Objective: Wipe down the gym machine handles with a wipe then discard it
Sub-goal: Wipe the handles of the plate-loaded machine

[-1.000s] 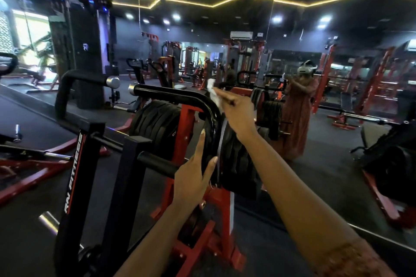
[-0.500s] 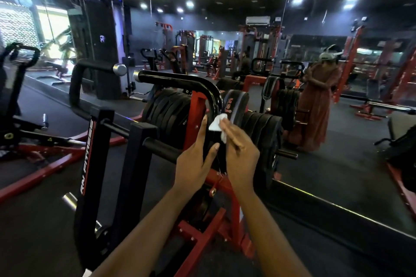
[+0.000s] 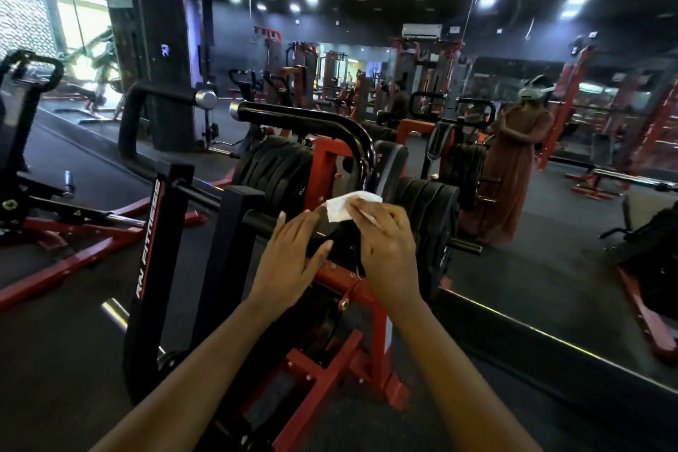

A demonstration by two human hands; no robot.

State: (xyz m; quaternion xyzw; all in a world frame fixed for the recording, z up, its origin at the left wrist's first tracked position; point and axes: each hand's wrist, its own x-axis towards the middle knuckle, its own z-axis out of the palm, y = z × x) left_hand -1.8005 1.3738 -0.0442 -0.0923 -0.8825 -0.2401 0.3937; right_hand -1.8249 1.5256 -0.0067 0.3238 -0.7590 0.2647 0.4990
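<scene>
The right hand [image 3: 385, 249] pinched a white wipe [image 3: 350, 206], thumb hidden behind it, while the left hand [image 3: 290, 260] reached alongside with fingers straight, contact unclear.

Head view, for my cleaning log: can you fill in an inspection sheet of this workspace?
Surface: dark floor, with the red machine frame standing on it.
Job's things: white wipe, held off the curved black handle above it.
Clutter: nothing seen.
Hands: right hand pinches the wipe; left hand open beside it.
Cables: nothing seen.
Surroundings: weight plates on the machine, wall mirror behind, more machines around.
</scene>
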